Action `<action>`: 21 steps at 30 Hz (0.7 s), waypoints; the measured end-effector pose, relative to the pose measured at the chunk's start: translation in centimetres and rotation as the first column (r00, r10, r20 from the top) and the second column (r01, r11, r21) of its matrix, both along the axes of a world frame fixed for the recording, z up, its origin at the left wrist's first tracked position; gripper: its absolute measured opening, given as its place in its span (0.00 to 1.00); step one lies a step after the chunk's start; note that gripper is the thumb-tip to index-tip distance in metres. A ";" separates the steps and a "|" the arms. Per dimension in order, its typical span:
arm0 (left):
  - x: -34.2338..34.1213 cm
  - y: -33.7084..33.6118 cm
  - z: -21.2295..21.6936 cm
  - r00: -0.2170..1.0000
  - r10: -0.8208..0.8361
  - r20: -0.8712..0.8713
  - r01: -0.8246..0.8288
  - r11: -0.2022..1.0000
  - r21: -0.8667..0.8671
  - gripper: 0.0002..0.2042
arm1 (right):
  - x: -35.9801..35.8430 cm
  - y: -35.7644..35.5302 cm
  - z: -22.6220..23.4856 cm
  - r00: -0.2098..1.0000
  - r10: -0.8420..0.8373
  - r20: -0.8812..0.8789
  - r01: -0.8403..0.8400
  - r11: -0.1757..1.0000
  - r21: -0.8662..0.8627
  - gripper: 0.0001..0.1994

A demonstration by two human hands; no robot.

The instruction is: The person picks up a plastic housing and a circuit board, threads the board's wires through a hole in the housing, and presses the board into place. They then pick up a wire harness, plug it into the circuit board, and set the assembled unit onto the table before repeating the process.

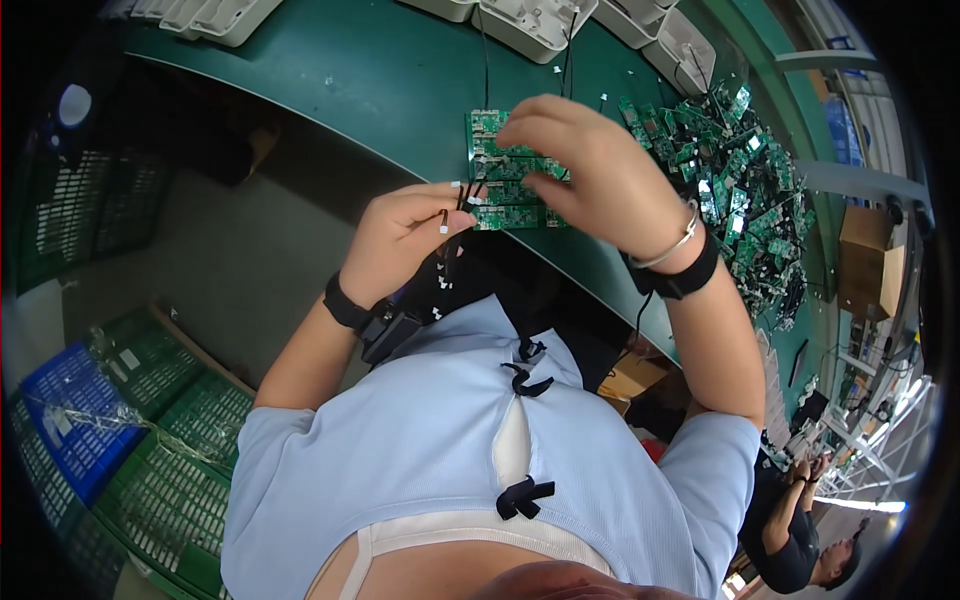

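My left hand (405, 230) is closed on a bunch of thin black cables (461, 197) with small white connectors, between thumb and fingers. Some cable ends dangle below it. Beside its fingertips, at the table's edge, lies a panel of green circuit boards (490, 215) in several rows. Over the panel's right part hovers my right hand (590, 165), its thumb and forefinger apart and nothing visible between them. That hand hides part of the boards, and its other fingers are partly out of sight. A black cable (486, 75) stretches away from the panel's far edge.
To the right, a big heap of green circuit boards (740, 200) covers the green table (370, 90). White plastic housings (530, 30) line the far side. Green and blue crates (80, 400) stand at lower left. Another person (800, 530) is at far lower right.
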State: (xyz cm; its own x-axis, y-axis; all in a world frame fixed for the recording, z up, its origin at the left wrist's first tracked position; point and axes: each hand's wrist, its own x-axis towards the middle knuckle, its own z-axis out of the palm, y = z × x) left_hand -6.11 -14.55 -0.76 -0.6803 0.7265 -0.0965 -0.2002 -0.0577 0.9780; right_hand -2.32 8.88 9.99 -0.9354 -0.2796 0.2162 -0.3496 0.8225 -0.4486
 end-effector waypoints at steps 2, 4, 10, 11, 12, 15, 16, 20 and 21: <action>0.0 -0.1 0.4 1.000 -0.010 -0.010 0.010 1.000 0.017 0.08 | 0.3 0.0 -0.1 0.999 0.035 -0.042 -0.037 0.998 -0.057 0.08; 0.1 -0.4 0.7 0.999 -0.026 -0.031 0.027 0.998 0.051 0.08 | 0.1 0.1 -0.4 0.994 0.111 -0.010 -0.110 0.991 0.070 0.08; 0.3 -1.3 1.0 0.966 0.203 0.163 -0.202 0.979 -0.025 0.10 | -1.0 -0.4 -1.0 0.997 0.069 -0.046 -0.061 0.984 0.167 0.09; 0.1 -1.6 0.8 0.930 0.295 0.219 -0.298 0.954 -0.022 0.11 | -1.4 -0.4 -1.4 0.997 0.015 -0.073 -0.003 0.987 0.162 0.08; 0.0 -1.7 0.6 0.884 0.379 0.274 -0.388 0.921 -0.024 0.11 | -1.8 -0.4 -2.0 0.994 -0.042 -0.101 0.057 0.986 0.157 0.07; 0.1 -2.0 0.5 0.765 0.581 0.278 -0.623 0.777 0.088 0.12 | -2.8 0.0 -2.9 0.987 -0.158 -0.026 0.160 0.984 0.082 0.06; 0.2 -2.1 0.5 0.690 0.664 0.288 -0.717 0.682 0.144 0.13 | -3.1 0.3 -3.0 0.973 -0.217 0.079 0.216 0.976 0.020 0.05; 0.2 -3.2 0.7 0.637 0.747 0.190 -0.765 0.584 0.270 0.11 | -3.6 0.9 -3.7 0.933 -0.228 0.278 0.278 0.948 -0.155 0.05; 0.2 -3.4 0.9 0.637 0.747 0.193 -0.766 0.583 0.270 0.11 | -3.6 0.9 -3.8 0.925 -0.207 0.320 0.283 0.935 -0.214 0.06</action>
State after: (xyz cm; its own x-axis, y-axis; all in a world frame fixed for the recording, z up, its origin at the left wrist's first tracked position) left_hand -5.96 -17.97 0.10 -0.9982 -0.0531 -0.0266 0.0033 -0.4959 0.8684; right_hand -5.92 9.83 6.22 -0.9992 -0.0057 -0.0398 0.0239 0.7119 -0.7018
